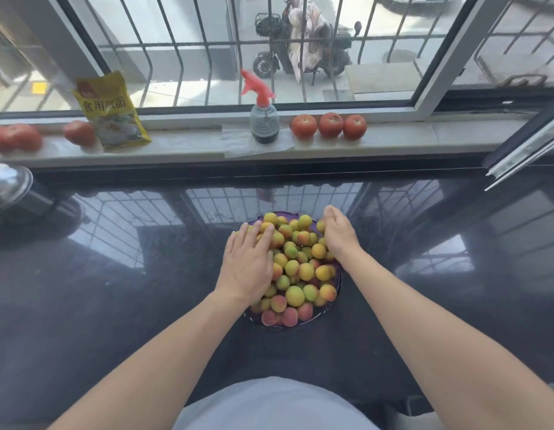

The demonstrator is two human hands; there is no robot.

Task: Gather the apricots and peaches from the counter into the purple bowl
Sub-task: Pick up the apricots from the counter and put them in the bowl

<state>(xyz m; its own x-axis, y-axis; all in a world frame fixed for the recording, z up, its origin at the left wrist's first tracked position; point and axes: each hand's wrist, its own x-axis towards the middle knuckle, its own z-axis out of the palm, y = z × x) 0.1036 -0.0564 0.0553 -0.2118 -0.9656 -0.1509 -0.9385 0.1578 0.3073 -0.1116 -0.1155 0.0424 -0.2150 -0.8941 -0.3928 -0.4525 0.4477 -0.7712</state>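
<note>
A purple bowl (313,321) sits on the dark glossy counter (114,305) straight ahead, heaped with several yellow-orange apricots and pinker peaches (296,276). My left hand (249,263) lies palm down on the left side of the heap, fingers straight and spread over the fruit. My right hand (339,232) rests edge-on against the right side of the pile near the far rim, fingers held together; what its palm covers is hidden. The bowl's left rim is hidden under my left hand.
On the window sill (393,141) stand three tomatoes (330,125), a spray bottle (263,119) with a red head, a yellow packet (111,111) and more tomatoes (18,136) at the left. A metal pot lid (7,186) sits at the counter's left edge. A window frame (524,150) juts in at the right.
</note>
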